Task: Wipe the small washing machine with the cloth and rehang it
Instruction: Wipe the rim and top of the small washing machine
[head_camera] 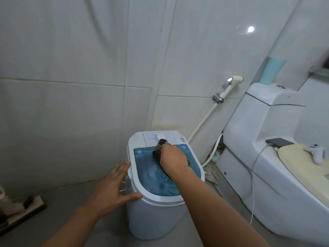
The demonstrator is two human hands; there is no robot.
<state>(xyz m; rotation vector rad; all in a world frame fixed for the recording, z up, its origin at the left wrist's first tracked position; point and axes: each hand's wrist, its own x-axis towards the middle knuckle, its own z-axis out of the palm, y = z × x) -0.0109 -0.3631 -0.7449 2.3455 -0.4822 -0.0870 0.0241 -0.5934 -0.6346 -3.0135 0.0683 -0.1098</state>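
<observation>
A small white washing machine [153, 216] with a translucent blue lid [147, 168] stands on the floor in the corner. My right hand [173, 160] is closed around a dark cloth [157, 154], pressing it on the lid just below the white control dial [161, 136]. My left hand [114, 186] rests flat against the machine's left rim, fingers spread, thumb on the front edge. Most of the cloth is hidden under my right hand.
A white toilet [267, 157] stands to the right, with a phone [279, 142] and cable on it. A bidet sprayer [229, 86] and hose hang on the tiled wall behind. A teal cup [272, 70] sits on the cistern. A brush lies at the left floor edge.
</observation>
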